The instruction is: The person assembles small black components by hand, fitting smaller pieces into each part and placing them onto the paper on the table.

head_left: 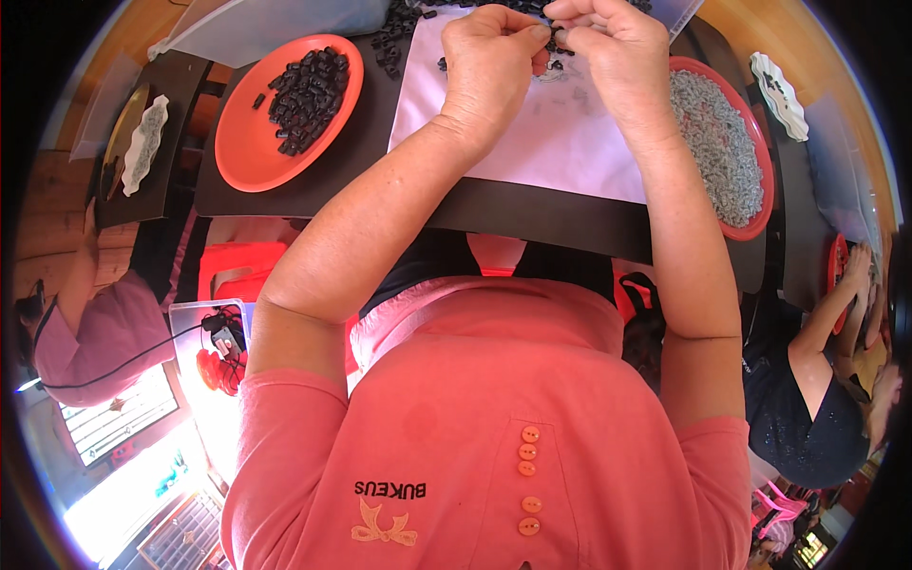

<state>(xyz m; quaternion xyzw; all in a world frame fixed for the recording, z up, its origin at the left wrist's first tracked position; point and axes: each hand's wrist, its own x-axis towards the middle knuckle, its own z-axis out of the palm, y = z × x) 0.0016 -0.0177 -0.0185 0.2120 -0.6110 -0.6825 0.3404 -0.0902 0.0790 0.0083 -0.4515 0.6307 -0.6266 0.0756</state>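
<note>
Over a pale cloth (560,176) on the dark table, my left hand (489,71) and my right hand (622,71) meet, fingertips nearly touching. Both are closed in a pinch. A small black plastic piece (555,41) shows at my right fingertips; whatever my left thumb and finger grip is too small to make out. Below the fingertips, some black pieces and small clear-grey pieces (568,93) lie on the cloth. An orange plate (237,142) on the left holds many black pieces (309,100). To the right, a red plate (760,204) is filled with small grey pieces (717,142).
More black pieces (388,43) are strewn at the table's far side, beside a translucent bin (271,28). White wavy-edged dishes stand on side tables at left (145,142) and right (779,95). Other people sit at left (109,328) and right (807,418).
</note>
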